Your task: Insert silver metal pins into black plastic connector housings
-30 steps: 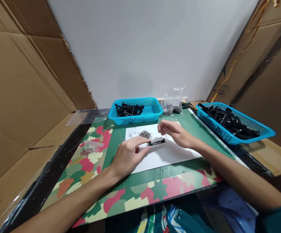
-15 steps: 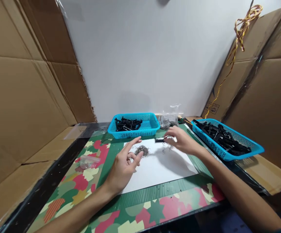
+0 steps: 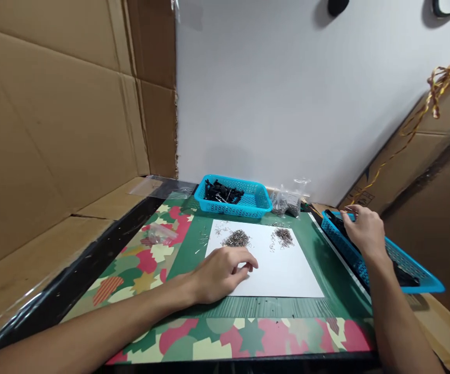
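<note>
My left hand (image 3: 225,272) rests on the near left part of a white paper sheet (image 3: 283,275). Its fingers are loosely curled, with a gap between thumb and fingers and nothing visible in it. Just beyond it lies a dark pile of tiny metal pieces (image 3: 237,238); a smaller pile of similar pieces (image 3: 284,237) is farther right. My right hand (image 3: 365,228) is over the blue basket on the right (image 3: 423,270), thumb and fingers pinched together. A thin light sliver shows at the fingertips, too small to name. Black plastic parts (image 3: 406,275) lie in that basket, partly hidden by my hand and forearm.
Another blue basket (image 3: 261,200) with black parts stands at the back, beside clear bags (image 3: 292,203) of small pieces. A small plastic bag (image 3: 161,234) lies on the patterned mat (image 3: 142,283). Cardboard walls (image 3: 53,119) flank the table, and yellow-brown wire (image 3: 442,83) hangs at right.
My right hand has left the paper, where it held a black part, and moved right to the basket; that part no longer shows in it. My left hand has lowered, its fingers more curled. The view has shifted.
</note>
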A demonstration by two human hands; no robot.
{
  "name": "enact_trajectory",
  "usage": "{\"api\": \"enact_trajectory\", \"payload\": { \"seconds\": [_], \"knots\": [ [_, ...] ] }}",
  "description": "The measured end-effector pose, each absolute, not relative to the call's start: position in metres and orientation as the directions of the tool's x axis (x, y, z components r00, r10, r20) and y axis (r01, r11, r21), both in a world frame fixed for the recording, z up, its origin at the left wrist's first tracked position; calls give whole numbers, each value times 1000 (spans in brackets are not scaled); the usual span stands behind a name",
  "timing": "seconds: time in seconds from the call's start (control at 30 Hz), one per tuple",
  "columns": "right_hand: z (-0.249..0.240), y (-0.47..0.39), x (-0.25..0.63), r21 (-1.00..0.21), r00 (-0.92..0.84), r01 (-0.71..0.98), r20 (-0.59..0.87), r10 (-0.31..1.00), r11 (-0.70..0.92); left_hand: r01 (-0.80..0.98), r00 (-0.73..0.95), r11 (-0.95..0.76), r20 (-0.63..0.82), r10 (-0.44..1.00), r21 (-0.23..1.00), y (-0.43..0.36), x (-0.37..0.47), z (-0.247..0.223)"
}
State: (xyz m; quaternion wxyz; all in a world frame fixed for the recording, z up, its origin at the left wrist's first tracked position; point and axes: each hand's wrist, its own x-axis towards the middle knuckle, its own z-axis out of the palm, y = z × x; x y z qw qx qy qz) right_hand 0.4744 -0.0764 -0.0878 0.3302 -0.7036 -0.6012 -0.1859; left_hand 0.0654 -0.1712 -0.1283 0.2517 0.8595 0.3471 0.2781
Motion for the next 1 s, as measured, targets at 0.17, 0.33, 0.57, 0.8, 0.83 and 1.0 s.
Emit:
{"api": "enact_trajectory", "payload": {
  "seconds": [0.17, 0.33, 0.57, 0.8, 0.83, 1.0],
  "knots": [
    [-64, -68, 400, -443, -163, 766, 568, 807, 466, 460, 685, -765, 368, 628, 450, -177, 66, -135],
    [-47, -34, 317, -288, -460, 728, 466, 755, 622, 438, 803, -882, 366, 471, 174, -185, 66, -141],
    [-67, 36, 215, -186, -564, 768, 258, 784, 613, 458, 809, -888, 398, 432, 32, -188, 62, -136],
    [-93, 59, 196, -198, -538, 784, 256, 803, 589, 440, 827, -896, 418, 377, -63, -192, 61, -134],
    [-94, 58, 198, -196, -536, 784, 265, 801, 589, 439, 826, -896, 422, 374, -66, -192, 61, -133],
    [-93, 50, 209, -179, -527, 786, 307, 793, 592, 336, 800, -942, 534, 274, -20, -204, 59, -114]
  ]
}}
